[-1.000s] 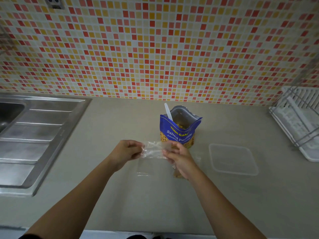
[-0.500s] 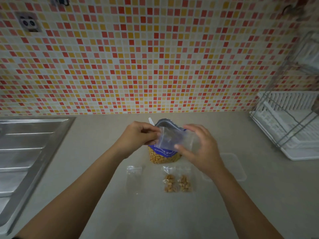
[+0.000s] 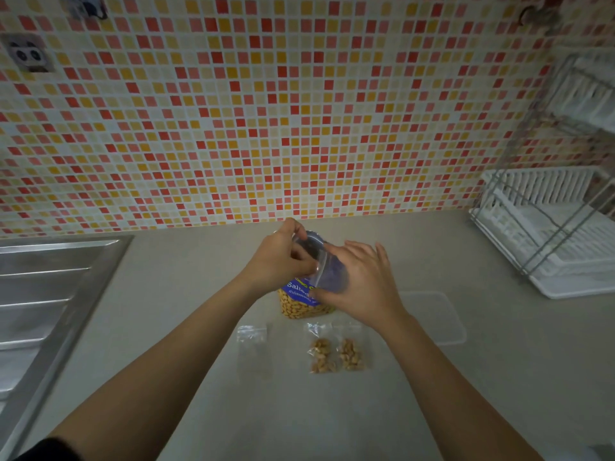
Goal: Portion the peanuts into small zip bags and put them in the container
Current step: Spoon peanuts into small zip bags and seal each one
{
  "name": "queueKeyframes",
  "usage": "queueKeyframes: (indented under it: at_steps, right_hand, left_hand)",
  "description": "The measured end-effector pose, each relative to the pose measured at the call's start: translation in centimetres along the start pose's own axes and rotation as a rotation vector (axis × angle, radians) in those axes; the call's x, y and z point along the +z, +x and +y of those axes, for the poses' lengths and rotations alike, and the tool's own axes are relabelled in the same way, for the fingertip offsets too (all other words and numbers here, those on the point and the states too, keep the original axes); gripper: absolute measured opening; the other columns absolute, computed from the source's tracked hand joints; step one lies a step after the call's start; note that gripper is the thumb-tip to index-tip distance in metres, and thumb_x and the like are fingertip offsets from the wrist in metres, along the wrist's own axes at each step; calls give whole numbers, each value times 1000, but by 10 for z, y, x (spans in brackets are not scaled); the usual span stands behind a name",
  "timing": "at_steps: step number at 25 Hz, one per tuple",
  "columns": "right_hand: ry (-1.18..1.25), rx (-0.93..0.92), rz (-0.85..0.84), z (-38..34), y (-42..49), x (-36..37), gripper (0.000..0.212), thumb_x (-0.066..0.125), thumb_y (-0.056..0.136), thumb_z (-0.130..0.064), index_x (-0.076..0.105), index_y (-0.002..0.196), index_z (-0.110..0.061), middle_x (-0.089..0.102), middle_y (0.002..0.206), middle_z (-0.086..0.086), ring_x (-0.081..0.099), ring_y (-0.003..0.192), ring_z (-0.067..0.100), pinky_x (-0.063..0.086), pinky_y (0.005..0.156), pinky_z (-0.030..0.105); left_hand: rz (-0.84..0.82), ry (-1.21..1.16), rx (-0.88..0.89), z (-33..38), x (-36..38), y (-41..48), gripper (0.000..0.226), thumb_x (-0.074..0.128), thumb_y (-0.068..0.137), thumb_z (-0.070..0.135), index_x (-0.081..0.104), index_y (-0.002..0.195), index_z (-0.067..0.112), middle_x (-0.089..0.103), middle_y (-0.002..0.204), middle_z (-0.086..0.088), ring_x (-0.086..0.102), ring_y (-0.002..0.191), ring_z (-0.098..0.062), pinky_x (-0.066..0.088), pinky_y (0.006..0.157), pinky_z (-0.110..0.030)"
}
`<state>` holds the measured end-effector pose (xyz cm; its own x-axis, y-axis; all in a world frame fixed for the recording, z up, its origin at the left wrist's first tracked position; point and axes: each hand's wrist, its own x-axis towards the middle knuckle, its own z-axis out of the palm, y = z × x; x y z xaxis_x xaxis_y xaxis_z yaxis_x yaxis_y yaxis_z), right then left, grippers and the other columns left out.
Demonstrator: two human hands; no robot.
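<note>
A blue bag of salted peanuts (image 3: pixel 301 302) stands on the counter, its top hidden behind my hands. In front of that top I hold a small clear zip bag (image 3: pixel 327 269). My left hand (image 3: pixel 283 261) pinches its left edge and my right hand (image 3: pixel 361 282) holds its right side, thumb under it and fingers spread behind. Two small zip bags with peanuts (image 3: pixel 337 356) lie side by side on the counter below. An empty zip bag (image 3: pixel 253 347) lies to their left. The clear container (image 3: pixel 439 319) sits to the right, partly behind my right wrist.
A steel sink drainboard (image 3: pixel 50 294) fills the left side. A white dish rack (image 3: pixel 559 234) with a wire frame stands at the right against the mosaic tile wall. The beige counter (image 3: pixel 299 410) stretches toward me between my forearms.
The view has tilted and my hands have lifted the small zip bag from above the counter up to the peanut bag's top. The filled bags below have come into sight.
</note>
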<state>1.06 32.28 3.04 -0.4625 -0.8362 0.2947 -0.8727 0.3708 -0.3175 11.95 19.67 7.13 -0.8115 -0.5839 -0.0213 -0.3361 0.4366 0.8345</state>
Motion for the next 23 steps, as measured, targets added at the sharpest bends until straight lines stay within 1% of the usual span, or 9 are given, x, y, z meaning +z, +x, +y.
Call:
queueKeyframes:
  at_steps: [3,6,9,11,13,15,17,20,23]
  right_hand:
    - [36,38,31,-1,-1,-1,72,68,64,-64,50,128,-34,57,125,-8,41,127,15,14,112,47]
    - [62,44,64,0,0,1,59,69,66,-59,55,117,-33,59,120,-9,43,124,15,14,111,49]
    - [131,41,104,2,-1,5,52,68,67,-57,59,111,-31,63,113,-10,50,116,15,24,109,49]
    - [282,74,138,6,-2,5,55,68,65,-57,60,111,-28,66,108,-11,56,105,11,38,99,42]
    - [512,158,130,11,-5,4,57,77,66,-48,61,114,-23,66,107,-9,59,101,8,47,88,29]
    - [664,224,84,15,-6,4,55,80,67,-37,60,116,-22,65,110,-8,59,102,7,49,83,22]
    - [737,254,12,18,-6,5,54,80,69,-33,58,117,-22,63,113,-8,59,102,8,48,80,20]
    - [784,272,-57,22,-5,9,50,79,71,-32,57,116,-25,63,107,-13,60,98,5,45,70,11]
    - [782,259,-72,26,-2,10,47,79,71,-33,58,113,-28,64,101,-17,61,95,4,43,70,10]
  left_hand:
    - [17,81,65,0,2,4,35,67,76,2,44,98,17,71,70,-5,61,54,-3,45,51,-7]
    - [0,115,74,-1,2,7,36,69,77,6,44,99,19,70,69,0,64,59,-6,46,54,-8]
    - [14,128,60,-3,0,8,30,68,82,17,48,103,19,68,73,5,64,64,-5,45,52,-8]
    - [157,181,81,-11,-5,13,29,64,86,32,54,109,18,66,90,5,60,71,-3,45,55,-8]
    - [274,346,61,-24,-12,22,42,59,87,40,55,121,16,59,116,-2,59,91,-12,50,73,-21]
    - [188,462,-43,-38,-16,32,46,60,87,38,54,126,12,56,128,-9,58,107,-23,50,86,-34]
    - [101,483,-45,-41,-17,37,36,61,88,29,60,116,6,64,115,-14,60,99,-23,49,81,-31]
    - [133,543,76,-27,-19,42,21,57,90,20,64,102,3,68,96,-13,57,78,-17,44,72,-24]
    - [37,701,124,-17,-16,49,21,54,91,17,64,106,7,68,99,-9,62,86,-20,50,76,-25]
